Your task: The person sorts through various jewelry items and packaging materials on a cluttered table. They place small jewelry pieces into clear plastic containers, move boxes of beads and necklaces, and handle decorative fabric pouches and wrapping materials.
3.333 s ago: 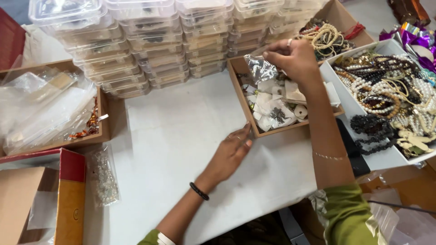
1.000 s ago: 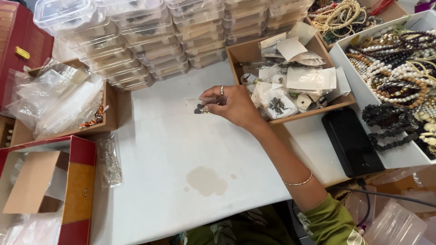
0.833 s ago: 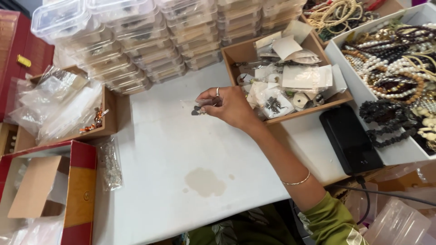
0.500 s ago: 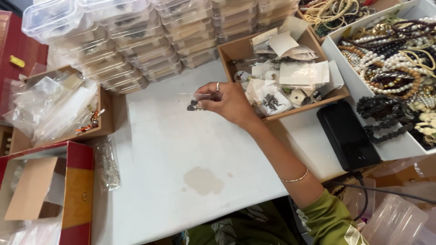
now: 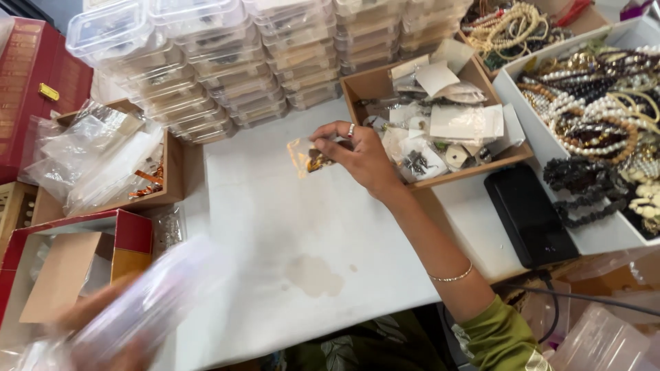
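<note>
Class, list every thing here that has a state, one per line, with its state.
Right hand: raised, pinching a small clear pouch.
Left hand: blurred, holding a clear plastic bag.
Stacked clear boxes: lids shut.
Red box: open.
Wooden tray: full of packets.

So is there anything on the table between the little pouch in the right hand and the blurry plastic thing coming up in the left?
Nothing visible does. The right hand holds the small clear pouch above bare white table, and the left hand lifts a blurred clear plastic piece at the lower left. Only a faint stain lies between.
</note>
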